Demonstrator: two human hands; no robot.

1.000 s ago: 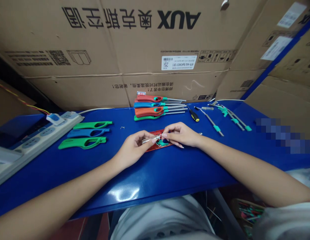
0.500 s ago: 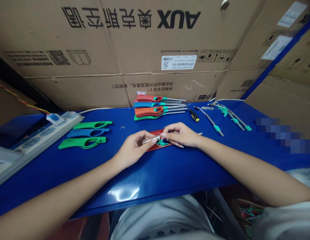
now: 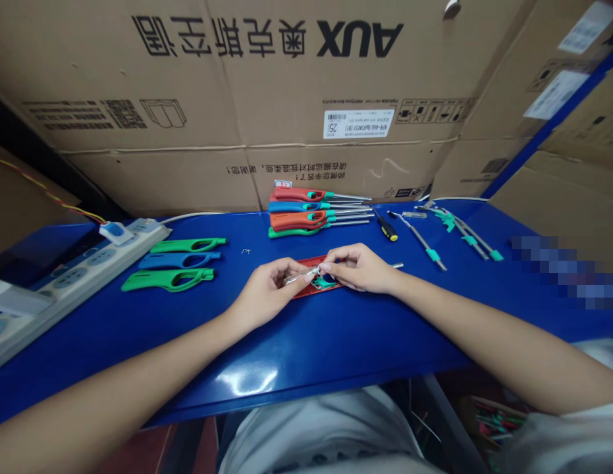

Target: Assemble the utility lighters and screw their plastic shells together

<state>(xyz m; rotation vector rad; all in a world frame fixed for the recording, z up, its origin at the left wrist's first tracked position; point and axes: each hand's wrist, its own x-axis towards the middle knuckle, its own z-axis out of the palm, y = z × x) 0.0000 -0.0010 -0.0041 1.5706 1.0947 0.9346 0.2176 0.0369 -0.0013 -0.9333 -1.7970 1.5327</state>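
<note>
My left hand (image 3: pixel 265 289) is closed around a clear, shiny gas tank (image 3: pixel 299 277) of a utility lighter. At the tank's right end the fingertips of my right hand (image 3: pixel 359 266) are pinched together; whatever is between them is too small to make out. Beneath both hands lies a red lighter shell half (image 3: pixel 314 261), partly covered by my fingers. A teal trigger part (image 3: pixel 326 283) and thin wire show inside it, and a metal tube (image 3: pixel 398 265) sticks out beyond my right hand.
Green and blue shell halves (image 3: pixel 180 261) lie left, near a power strip (image 3: pixel 74 280). Stacked lighters (image 3: pixel 297 219) and a screwdriver (image 3: pixel 386 228) are behind my hands. Metal tubes with teal parts (image 3: pixel 431 255) lie right. A cardboard box (image 3: pixel 187 178) stands along the back.
The whole view has shifted slightly to the right. Both hands keep the same hold over the red shell, with barely any movement of the fingers.
</note>
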